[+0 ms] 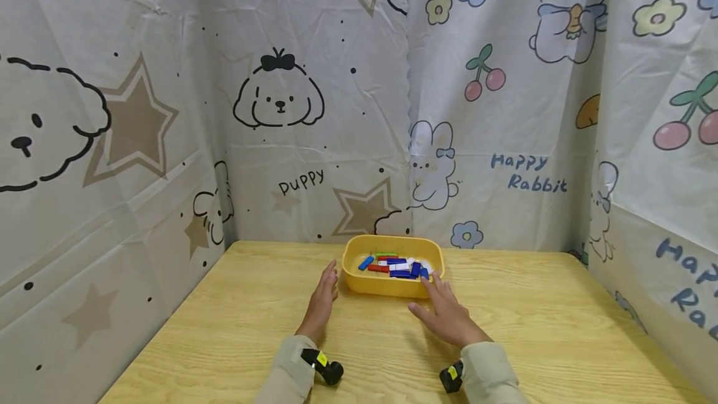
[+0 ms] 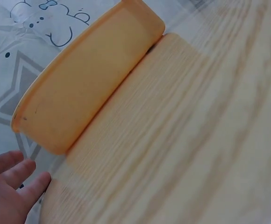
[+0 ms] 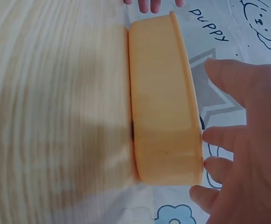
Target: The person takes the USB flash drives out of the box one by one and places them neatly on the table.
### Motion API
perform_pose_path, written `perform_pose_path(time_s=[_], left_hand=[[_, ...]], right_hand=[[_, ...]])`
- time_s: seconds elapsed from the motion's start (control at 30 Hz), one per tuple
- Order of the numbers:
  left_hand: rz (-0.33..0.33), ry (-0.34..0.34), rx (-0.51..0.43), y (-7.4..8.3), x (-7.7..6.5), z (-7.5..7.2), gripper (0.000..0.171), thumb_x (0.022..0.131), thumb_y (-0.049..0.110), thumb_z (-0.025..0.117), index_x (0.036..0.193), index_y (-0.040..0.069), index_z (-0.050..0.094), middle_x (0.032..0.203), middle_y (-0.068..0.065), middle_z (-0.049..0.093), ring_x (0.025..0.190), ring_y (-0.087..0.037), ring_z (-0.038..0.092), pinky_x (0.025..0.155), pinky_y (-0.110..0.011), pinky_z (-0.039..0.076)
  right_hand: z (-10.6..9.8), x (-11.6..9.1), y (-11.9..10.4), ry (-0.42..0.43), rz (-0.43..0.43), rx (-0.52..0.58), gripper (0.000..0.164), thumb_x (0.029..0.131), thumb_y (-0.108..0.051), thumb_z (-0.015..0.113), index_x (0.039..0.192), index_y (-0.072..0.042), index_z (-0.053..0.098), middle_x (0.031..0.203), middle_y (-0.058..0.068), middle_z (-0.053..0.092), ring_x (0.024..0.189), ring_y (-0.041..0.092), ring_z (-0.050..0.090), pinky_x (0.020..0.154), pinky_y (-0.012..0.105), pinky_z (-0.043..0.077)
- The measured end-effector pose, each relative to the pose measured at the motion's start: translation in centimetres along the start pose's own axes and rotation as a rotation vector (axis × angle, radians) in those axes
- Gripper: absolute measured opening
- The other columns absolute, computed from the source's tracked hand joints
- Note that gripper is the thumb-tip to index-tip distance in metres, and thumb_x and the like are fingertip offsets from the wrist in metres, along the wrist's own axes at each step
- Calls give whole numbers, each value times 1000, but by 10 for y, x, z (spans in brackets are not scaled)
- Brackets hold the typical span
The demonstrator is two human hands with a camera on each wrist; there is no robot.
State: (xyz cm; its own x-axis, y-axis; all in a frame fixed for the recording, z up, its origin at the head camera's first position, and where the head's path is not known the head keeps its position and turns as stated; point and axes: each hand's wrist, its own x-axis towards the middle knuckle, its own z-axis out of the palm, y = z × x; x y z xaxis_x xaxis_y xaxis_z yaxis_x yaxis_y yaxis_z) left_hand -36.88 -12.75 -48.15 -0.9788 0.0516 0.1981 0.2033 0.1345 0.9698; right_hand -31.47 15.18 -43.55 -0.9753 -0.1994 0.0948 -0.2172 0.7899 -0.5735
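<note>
A yellow plastic basin [image 1: 370,285] stands on the wooden table near its back edge. Inside it lie several small blocks, among them red blocks [image 1: 378,269], dark blue blocks [image 1: 415,269], white ones and a green one. Just left of the basin is my left hand [image 1: 321,301], fingers extended and apart from its wall; the left wrist view shows it beside the basin's end [image 2: 86,79]. My right hand [image 1: 449,313] is at the front right corner, fingers spread, fingertips right at the rim. In the right wrist view, the thumb and fingers [image 3: 219,137] grip nothing.
The pale wood tabletop [image 1: 235,329] spreads around the basin on both sides and in front. Printed cloth curtains [image 1: 314,142] hang behind the table and along its left and right. A black camera [image 1: 325,368] is strapped on each wrist.
</note>
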Motion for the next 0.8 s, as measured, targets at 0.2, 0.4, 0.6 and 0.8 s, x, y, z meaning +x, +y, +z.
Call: perform_pose_path(time_s=[0.2, 0.4, 0.6, 0.8], left_hand=[[1, -17, 2, -2, 1, -1, 61, 103, 50, 25, 155, 20, 18, 158, -16, 21, 141, -36, 25, 111, -53, 25], [-18, -21, 6, -2, 1, 0, 66, 100, 56, 25, 155, 21, 17, 157, -17, 21, 141, -36, 25, 111, -54, 24], [-27, -15, 4, -1, -1, 0, 76, 95, 66, 26, 155, 21, 17, 157, -17, 22, 141, -36, 27, 111, -53, 25], [-15, -16, -1, -2, -1, -1, 66, 101, 55, 26, 155, 19, 18, 157, -18, 20, 140, -38, 27, 111, -53, 26]], right_hand=[[2, 3, 5, 2, -47, 31, 79, 92, -56, 52, 153, -11, 27, 161, 13, 3, 145, 39, 2, 107, 67, 17], [4, 3, 6, 20, -66, 32, 76, 93, -50, 55, 151, -8, 30, 160, 15, 7, 145, 38, 9, 110, 60, 19], [1, 1, 2, 35, -64, -7, 73, 93, -47, 57, 149, -7, 34, 158, 19, 15, 140, 42, 26, 105, 61, 29], [-2, -1, -1, 26, -62, -19, 71, 93, -46, 58, 147, -5, 36, 157, 21, 19, 139, 43, 28, 105, 61, 30]])
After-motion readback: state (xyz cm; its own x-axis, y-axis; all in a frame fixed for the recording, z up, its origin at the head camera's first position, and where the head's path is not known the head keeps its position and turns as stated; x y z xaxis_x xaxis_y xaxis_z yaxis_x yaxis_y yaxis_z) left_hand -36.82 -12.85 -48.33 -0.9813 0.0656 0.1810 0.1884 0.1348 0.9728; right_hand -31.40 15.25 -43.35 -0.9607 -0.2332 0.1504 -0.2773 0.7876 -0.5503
